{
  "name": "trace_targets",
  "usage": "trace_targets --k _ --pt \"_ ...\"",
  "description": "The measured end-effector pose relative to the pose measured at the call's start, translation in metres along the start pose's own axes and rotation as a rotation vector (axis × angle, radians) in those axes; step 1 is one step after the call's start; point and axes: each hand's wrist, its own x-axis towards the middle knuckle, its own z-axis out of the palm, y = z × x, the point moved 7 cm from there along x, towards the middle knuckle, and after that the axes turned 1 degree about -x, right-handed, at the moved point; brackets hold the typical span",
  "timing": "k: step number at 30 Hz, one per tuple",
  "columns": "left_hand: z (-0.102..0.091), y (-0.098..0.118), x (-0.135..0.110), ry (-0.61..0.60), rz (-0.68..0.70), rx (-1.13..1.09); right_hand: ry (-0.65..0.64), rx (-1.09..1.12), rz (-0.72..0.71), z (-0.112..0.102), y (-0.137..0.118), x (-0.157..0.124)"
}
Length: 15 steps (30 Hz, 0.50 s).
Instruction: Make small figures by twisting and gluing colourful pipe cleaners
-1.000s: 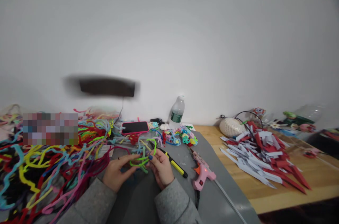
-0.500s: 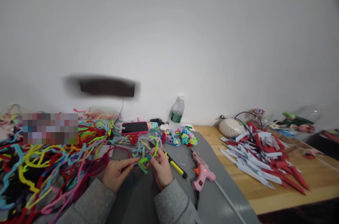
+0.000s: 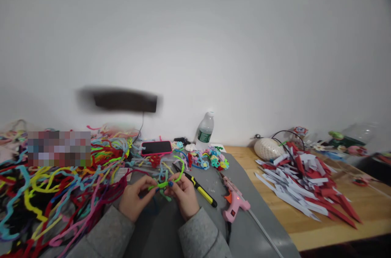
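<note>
A bright green pipe cleaner (image 3: 163,184) runs between my two hands, its free end curling up at the right. My left hand (image 3: 136,197) pinches one end between thumb and fingers. My right hand (image 3: 182,193) grips it further along, with dark blue nails showing. Paler blue-green pipe cleaner pieces (image 3: 165,197) lie just behind and below it; whether they are joined to it I cannot tell. Beside my right hand rests a yellow and black tool (image 3: 204,193), and further right a pink hot glue gun (image 3: 236,205) with a small orange light on.
A large tangle of coloured pipe cleaners (image 3: 61,205) covers the left side. A phone (image 3: 156,148), a water bottle (image 3: 205,132) and small pipe cleaner flowers (image 3: 219,158) stand or lie at the back. Red and white paper strips (image 3: 305,180) are heaped on the wooden table (image 3: 284,221).
My left fingers have bent into a pinch on the green pipe cleaner, which now stretches straighter between my hands. My right hand has shifted only slightly.
</note>
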Motion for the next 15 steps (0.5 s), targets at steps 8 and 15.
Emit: trace_targets --k 8,15 --pt "0.002 0.003 -0.001 -0.002 -0.029 -0.043 0.062 0.052 0.002 -0.003 -0.001 -0.001" --pt "0.024 0.009 -0.005 -0.228 -0.051 -0.223 0.019 -0.001 -0.036 -0.003 -0.002 -0.001"
